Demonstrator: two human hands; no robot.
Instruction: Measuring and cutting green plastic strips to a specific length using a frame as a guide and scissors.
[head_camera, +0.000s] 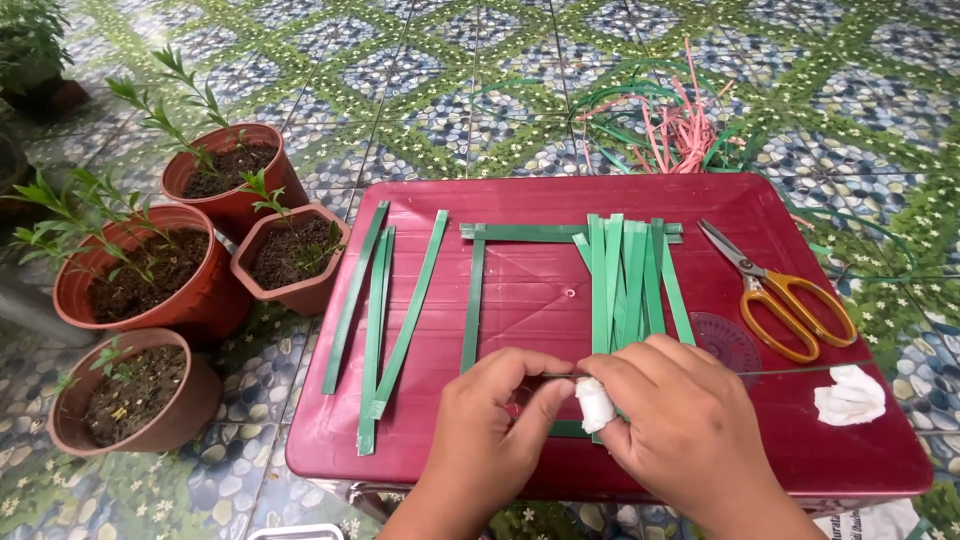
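Note:
Both my hands rest at the front edge of a red plastic table (540, 200). My left hand (490, 410) pinches a thin dark rod near its end. My right hand (680, 420), its index fingertip wrapped in white bandage (596, 403), presses on the lower ends of several green strips (628, 280) laid side by side. The rod (790, 371) runs out to the right from under my right hand. A frame of green strips (474, 300) lies under the bundle, its top bar (520, 232) across the back. Three loose green strips (385, 310) lie to the left.
Orange-handled scissors (785, 295) and a crumpled white tissue (850, 395) lie on the table's right side, near a round translucent protractor (725, 340). Pink and green strips (670, 125) are heaped on the tiled floor behind. Several terracotta pots (235, 180) with small plants stand left.

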